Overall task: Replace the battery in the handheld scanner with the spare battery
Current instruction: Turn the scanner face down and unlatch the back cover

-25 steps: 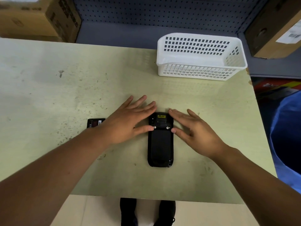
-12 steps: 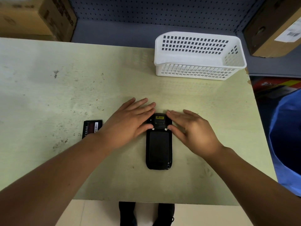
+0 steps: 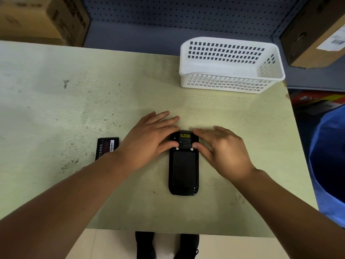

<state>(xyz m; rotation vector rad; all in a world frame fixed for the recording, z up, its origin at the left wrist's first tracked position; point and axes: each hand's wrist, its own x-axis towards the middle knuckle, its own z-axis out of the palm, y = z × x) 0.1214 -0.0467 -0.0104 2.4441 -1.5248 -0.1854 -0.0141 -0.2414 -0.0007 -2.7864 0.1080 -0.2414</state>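
Observation:
The black handheld scanner [image 3: 183,170] lies face down on the green table [image 3: 56,101], its back cover closed, with a yellow label near its far end. My left hand [image 3: 149,139] rests flat on the scanner's upper left side, thumb tip at the left silver latch. My right hand [image 3: 222,148] rests on the upper right side, thumb tip at the right latch. Fingers of both hands are spread. A flat black battery [image 3: 106,147] with a white barcode sticker lies on the table to the left, partly hidden by my left forearm.
A white perforated plastic basket [image 3: 231,79] stands at the table's far right. Cardboard boxes sit at the back left [image 3: 43,19] and back right [image 3: 315,32] against a blue pegboard. A blue bag [image 3: 328,165] is off the table's right edge.
Both hands have stayed on the scanner's upper end, the thumbs still at the two latches. The view has shifted slightly; the scanner and battery have not visibly moved.

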